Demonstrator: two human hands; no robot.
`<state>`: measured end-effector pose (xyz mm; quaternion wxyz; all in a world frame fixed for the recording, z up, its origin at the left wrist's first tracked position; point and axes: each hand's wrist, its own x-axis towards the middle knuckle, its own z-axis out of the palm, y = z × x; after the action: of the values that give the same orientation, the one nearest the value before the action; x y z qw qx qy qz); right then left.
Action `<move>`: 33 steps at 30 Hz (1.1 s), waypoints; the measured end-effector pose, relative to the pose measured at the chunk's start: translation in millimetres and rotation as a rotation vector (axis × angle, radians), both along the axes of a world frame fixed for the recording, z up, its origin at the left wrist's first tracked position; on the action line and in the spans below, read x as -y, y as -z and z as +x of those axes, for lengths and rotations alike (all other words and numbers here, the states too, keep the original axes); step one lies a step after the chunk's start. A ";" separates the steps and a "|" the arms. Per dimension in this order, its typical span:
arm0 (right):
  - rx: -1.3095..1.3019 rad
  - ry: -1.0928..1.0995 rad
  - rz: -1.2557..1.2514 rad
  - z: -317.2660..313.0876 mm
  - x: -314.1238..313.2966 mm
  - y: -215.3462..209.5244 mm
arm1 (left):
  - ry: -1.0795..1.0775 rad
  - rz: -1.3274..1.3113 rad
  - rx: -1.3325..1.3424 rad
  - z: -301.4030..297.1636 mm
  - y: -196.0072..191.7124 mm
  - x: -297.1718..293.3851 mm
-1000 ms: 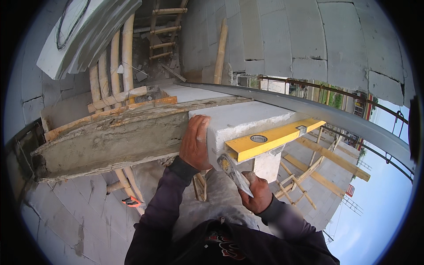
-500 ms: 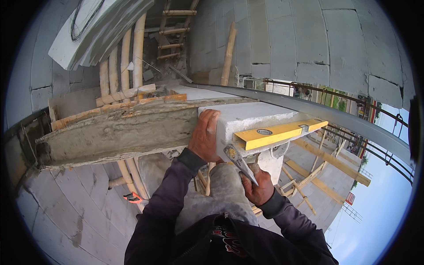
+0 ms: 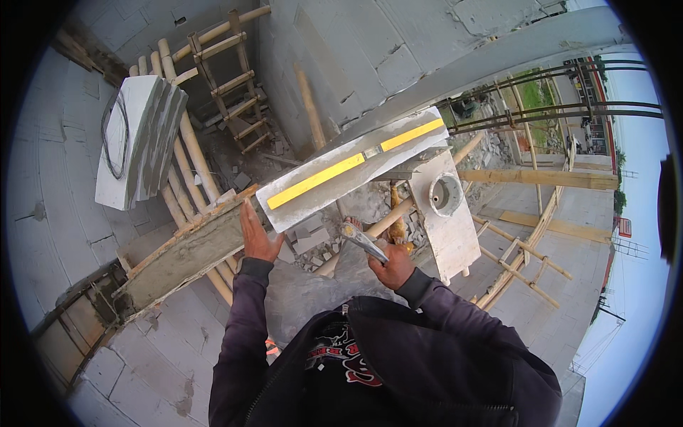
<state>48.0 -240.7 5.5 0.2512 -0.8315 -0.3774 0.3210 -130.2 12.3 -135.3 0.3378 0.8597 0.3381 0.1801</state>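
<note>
One pale block (image 3: 313,196) sits on the wall top in front of you, a yellow spirit level (image 3: 353,165) lying along its upper face; your left hand (image 3: 256,238) presses flat against the block's near end, fingers together and straight; your right hand (image 3: 390,265) has its fingers clamped on the handle of a trowel (image 3: 361,238), just below the block; a mortar-covered wall top (image 3: 188,252) runs off to your left; a wooden ladder (image 3: 231,82) stands beyond, well apart.

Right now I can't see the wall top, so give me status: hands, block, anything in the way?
Left hand flat against white block. Right hand grips trowel. Yellow level lies on the block.
</note>
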 end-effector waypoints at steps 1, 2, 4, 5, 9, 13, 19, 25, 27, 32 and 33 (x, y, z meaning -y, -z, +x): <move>0.017 0.039 -0.001 11.9 13.6 -3.0 | -0.074 0.008 -0.012 -9.4 -8.7 3.7; 0.027 0.076 -0.005 22.6 26.4 -4.0 | -0.150 0.016 -0.029 -21.1 -17.1 7.9; 0.098 0.121 -0.020 40.0 57.5 -0.2 | -0.244 0.068 -0.027 -26.8 -41.1 15.7; 0.166 0.131 -0.027 49.7 75.6 9.1 | -0.258 0.111 -0.003 -23.0 -57.8 18.5; 0.224 0.261 -0.043 78.7 123.0 25.2 | -0.235 0.213 0.043 21.2 -124.2 37.9; 0.219 0.320 -0.092 98.7 163.9 45.0 | -0.101 0.239 0.064 73.4 -152.3 56.7; 0.215 0.346 -0.168 116.4 189.3 54.8 | -0.017 0.297 -0.017 109.9 -163.6 64.8; 0.164 0.340 -0.008 122.2 181.7 58.8 | 0.098 0.322 -0.139 161.2 -161.3 56.7; 0.152 0.355 -0.035 121.2 178.6 52.0 | 0.134 0.339 -0.184 180.6 -162.3 54.1; 0.104 0.404 0.023 128.7 192.3 51.8 | 0.199 0.310 -0.404 220.3 -119.8 50.3; 0.091 0.420 0.015 131.4 193.5 48.2 | 0.167 0.322 -0.435 225.1 -110.5 47.8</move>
<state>179.4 -434.2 -42.6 0.3016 -0.9036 -0.2091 0.2209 94.8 -35.5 -24.7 0.1301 0.9457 0.2974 0.0142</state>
